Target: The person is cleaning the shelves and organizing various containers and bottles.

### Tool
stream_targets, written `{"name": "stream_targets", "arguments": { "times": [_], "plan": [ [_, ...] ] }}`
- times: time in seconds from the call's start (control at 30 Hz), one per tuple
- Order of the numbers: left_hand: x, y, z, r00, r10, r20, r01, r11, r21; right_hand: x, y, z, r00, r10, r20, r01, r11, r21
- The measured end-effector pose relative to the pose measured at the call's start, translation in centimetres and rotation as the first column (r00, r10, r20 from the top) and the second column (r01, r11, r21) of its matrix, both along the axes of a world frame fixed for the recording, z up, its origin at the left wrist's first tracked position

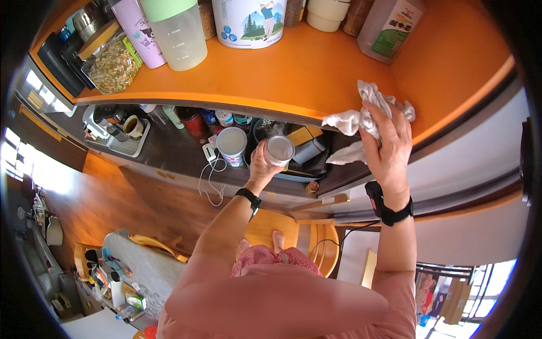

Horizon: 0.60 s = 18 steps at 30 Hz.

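Note:
My left hand (261, 164) grips a clear jar (280, 150) with a pale round top, held out over the lower counter. What the jar contains is hard to make out. My right hand (389, 142) holds a crumpled whitish cloth (345, 123) at the front right edge of the orange shelf (288, 76). Part of the cloth lies on the shelf and part hangs below its edge. Back on the shelf stand a white printed can (250, 25), a cream container (328, 15) and a translucent bottle (387, 31) with a green label.
At the shelf's left are a green-lidded shaker cup (178, 38), a purple bottle (139, 34) and a jar of dried pieces (112, 70). Below, the dark counter (182, 154) carries a tub (232, 146), a white cable (203, 178) and a drip tray (131, 146). My bare feet are on a wooden chair (264, 224).

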State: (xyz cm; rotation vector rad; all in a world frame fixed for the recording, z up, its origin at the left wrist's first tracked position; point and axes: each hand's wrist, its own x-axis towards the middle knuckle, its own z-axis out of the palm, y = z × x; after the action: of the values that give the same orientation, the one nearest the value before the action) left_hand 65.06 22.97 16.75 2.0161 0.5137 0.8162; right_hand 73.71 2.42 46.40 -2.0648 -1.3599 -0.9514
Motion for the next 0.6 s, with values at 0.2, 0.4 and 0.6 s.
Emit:
{"name": "stream_targets", "arguments": {
  "times": [0.2,0.4,0.6],
  "plan": [
    [1.3,0.2,-3.8,0.993,0.101,-0.064,-0.102,0.994,-0.025,0.2,-0.2,-0.2,1.0,-0.007,-0.01,0.007,1.0,-0.022],
    [1.9,1.6,-6.7,0.995,0.076,-0.062,-0.083,0.987,-0.135,0.6,-0.1,-0.2,1.0,0.008,0.017,-0.008,1.0,-0.027],
    [1.9,1.9,-6.6,0.993,0.049,-0.105,-0.072,0.972,-0.224,0.5,0.0,0.1,1.0,0.014,0.016,-0.013,1.0,-0.022]
  ]
}}
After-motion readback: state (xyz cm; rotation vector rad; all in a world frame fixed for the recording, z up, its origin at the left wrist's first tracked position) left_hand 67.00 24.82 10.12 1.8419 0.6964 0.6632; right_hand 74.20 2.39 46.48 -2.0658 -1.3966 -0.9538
